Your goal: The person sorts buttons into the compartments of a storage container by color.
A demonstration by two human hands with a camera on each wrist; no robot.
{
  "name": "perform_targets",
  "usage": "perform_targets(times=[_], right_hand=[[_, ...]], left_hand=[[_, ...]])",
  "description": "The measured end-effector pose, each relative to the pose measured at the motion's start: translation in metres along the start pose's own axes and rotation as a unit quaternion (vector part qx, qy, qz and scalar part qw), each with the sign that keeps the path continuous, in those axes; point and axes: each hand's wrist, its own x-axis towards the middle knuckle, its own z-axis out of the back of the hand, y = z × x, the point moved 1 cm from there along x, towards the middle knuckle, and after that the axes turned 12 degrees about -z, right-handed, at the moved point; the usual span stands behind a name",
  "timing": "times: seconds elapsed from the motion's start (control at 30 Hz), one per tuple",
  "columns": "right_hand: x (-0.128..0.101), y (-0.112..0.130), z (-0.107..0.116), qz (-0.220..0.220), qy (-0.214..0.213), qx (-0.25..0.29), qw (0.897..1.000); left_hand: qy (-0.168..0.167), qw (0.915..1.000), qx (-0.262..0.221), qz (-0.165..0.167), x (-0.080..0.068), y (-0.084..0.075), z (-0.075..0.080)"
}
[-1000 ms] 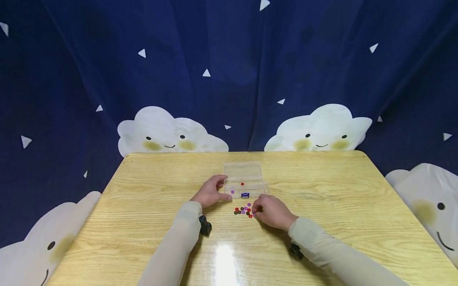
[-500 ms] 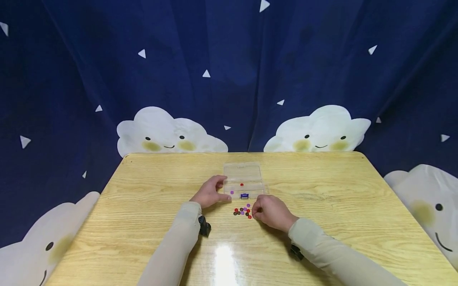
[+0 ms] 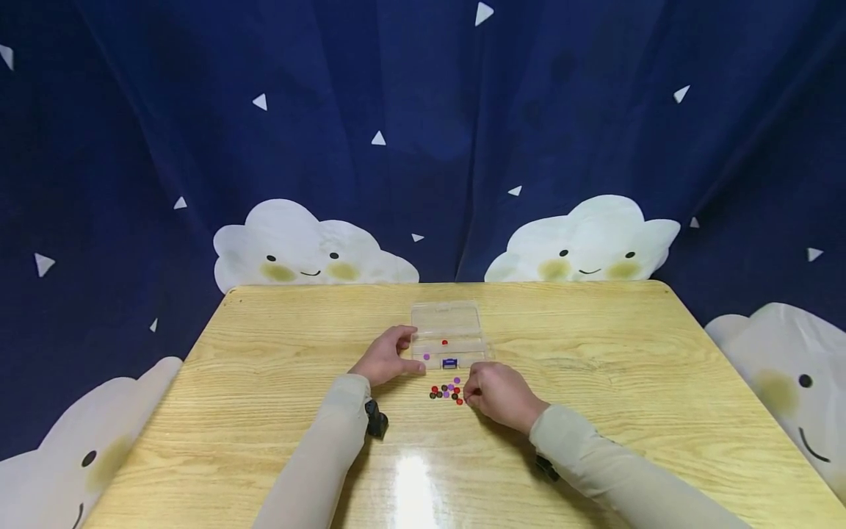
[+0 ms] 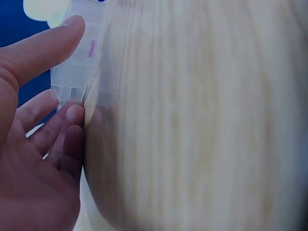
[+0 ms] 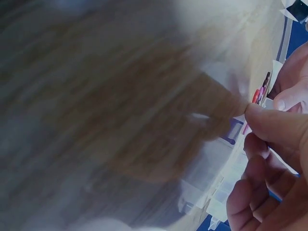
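Note:
A clear plastic box (image 3: 454, 345) lies with its lid laid back; a red disc (image 3: 445, 342) and a purple disc (image 3: 426, 357) sit inside, and a blue label (image 3: 449, 363) is at its front. My left hand (image 3: 385, 356) grips its left end, thumb at the front corner, fingers at the side; the left wrist view shows the thumb (image 4: 62, 41) over it. In front lie several small red, purple and dark discs (image 3: 446, 391). My right hand (image 3: 501, 393) pinches at the tabletop just right of them, fingertips low; the purple disc there is hidden by the fingers.
The wooden table (image 3: 297, 316) reaches back to a dark blue curtain (image 3: 423, 132) with white clouds and triangles. Black wrist cameras (image 3: 375, 420) sit at both cuffs. Bright glare (image 3: 413, 485) shows on the table's near part.
A purple disc seen at my right fingertips a second ago is now out of sight behind them. Both hands stay nearly in place; the head view has shifted slightly.

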Motion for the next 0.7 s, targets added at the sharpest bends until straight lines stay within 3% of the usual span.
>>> perform_targets(times=[0.27, 0.7], right_hand=[[0.0005, -0.0015, -0.0010, 0.018, 0.004, -0.003, 1.000], [0.0004, -0.0051, -0.0004, -0.007, 0.026, 0.017, 1.000]], left_hand=[[0.002, 1.0000, 0.003, -0.006, -0.0002, 0.0004, 0.0002], [0.003, 1.0000, 0.004, -0.008, 0.0002, 0.0007, -0.0009]])
